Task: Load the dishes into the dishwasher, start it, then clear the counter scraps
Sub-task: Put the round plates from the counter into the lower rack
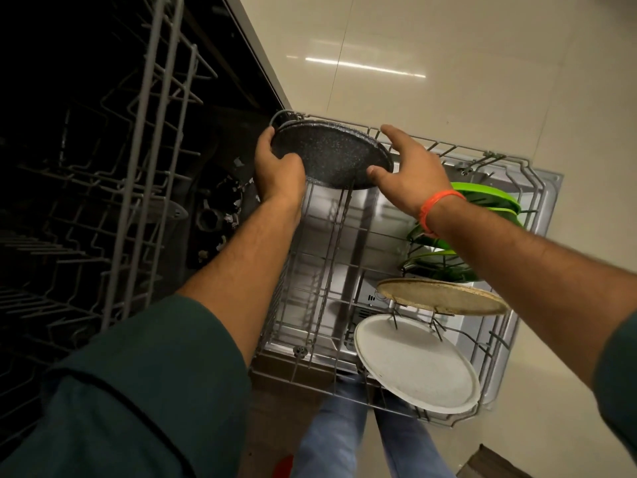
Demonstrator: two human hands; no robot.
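We hold the round, dark speckled pan (331,155) over the far corner of the grey wire lower rack (496,343). Our left hand (277,170) grips its rim with curled fingers; our right hand (410,170) is spread open at the opposite edge, thumb touching. 1 white plate (417,363), 1 tan plate (444,298) and green dishes (482,198) stand racked nearer us.

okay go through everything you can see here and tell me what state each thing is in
Lower rack: pulled out, partly loaded.
Dark speckled pan: held over the rack's far end.
Left hand: grips the pan's rim.
Right hand: open at the pan.
White plate: racked, leaning.
Tan plate: racked.
Green dishes: racked.
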